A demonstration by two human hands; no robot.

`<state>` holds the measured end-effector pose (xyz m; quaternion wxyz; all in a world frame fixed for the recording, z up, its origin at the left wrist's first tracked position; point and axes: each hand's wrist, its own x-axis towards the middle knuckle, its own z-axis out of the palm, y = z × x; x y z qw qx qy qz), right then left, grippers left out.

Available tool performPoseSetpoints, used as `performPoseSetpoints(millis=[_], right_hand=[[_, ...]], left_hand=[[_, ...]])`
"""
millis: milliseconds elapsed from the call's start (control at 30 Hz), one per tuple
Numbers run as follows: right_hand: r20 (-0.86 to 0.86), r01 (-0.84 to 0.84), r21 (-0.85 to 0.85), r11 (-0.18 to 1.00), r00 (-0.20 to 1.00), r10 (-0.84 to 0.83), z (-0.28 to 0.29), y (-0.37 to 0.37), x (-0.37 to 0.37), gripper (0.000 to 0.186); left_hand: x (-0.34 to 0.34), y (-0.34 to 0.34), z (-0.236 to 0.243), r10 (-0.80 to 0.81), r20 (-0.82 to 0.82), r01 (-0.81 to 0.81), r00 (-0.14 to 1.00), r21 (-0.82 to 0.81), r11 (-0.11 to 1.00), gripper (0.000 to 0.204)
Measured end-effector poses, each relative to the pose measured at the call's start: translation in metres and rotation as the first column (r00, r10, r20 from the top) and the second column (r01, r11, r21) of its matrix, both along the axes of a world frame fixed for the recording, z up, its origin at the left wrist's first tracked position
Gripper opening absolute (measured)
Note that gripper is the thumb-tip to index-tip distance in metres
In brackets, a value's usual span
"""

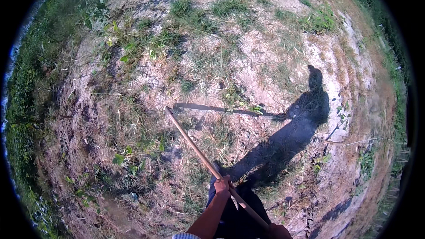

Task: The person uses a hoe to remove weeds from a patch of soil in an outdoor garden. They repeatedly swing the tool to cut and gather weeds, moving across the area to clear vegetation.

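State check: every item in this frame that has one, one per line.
Wooden handle: held in both hands, slanting up-left, far end down at the grassy ground; its head cannot be made out.
Left hand: grip closed around the handle, mid-shaft.
Right hand: closed on the handle's near end, partly cut by the frame edge.
Ground: dry, cracked, patchy grass.
Person's shadow: cast up-right.

Dry cracked ground (265, 57) carries grass tufts (195, 15) beyond the grip; the stick's far end (169, 110) touches it.

Dry cracked soil (265, 57), patchy grass tufts (190, 11), person's shadow (287, 137), leafy weeds (95, 11)
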<state>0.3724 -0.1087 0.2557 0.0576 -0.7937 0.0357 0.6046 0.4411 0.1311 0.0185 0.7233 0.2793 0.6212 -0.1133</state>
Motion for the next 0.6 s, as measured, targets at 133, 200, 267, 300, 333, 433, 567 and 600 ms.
performPoseSetpoints(millis=[133,200,267,300,333,433,567,600], right_hand=[[0.023,-0.005,0.027,1.0,1.0,0.004,-0.005,0.0,0.0,0.041],[0.077,-0.016,0.041,0.999,0.997,0.012,-0.02,-0.003,0.005,0.04],[0.142,-0.034,0.124,0.992,0.99,0.016,-0.049,0.003,0.01,0.04],[0.163,-0.043,0.168,0.985,0.986,0.016,-0.056,0.009,0.007,0.041],[0.161,-0.035,0.193,0.981,0.987,0.003,-0.053,0.026,0.015,0.04],[0.143,-0.01,0.191,0.981,0.99,-0.018,-0.047,0.068,0.043,0.041],[0.076,-0.023,0.001,1.0,0.997,0.023,-0.03,0.068,0.033,0.042],[0.02,-0.09,0.029,0.996,0.996,0.089,-0.038,0.022,0.001,0.046]], left_hand=[[0.001,0.005,0.018,0.063,0.095,-0.075,0.994,0.132,0.988,0.014],[0.012,0.017,0.036,0.121,0.162,-0.146,0.979,0.154,0.977,0.013],[0.027,0.039,0.053,0.152,0.298,-0.208,0.942,0.166,0.964,0.011],[0.035,0.056,0.059,0.134,0.329,-0.205,0.935,0.192,0.96,0.011],[0.043,0.073,0.063,0.103,0.415,-0.212,0.904,0.225,0.951,0.011],[0.067,0.114,0.063,0.042,0.352,-0.169,0.935,0.341,0.925,0.016],[0.034,0.084,0.017,-0.038,0.215,-0.015,0.976,0.242,0.97,0.016],[0.019,0.042,0.024,0.038,0.122,-0.059,0.992,0.168,0.984,0.016]])
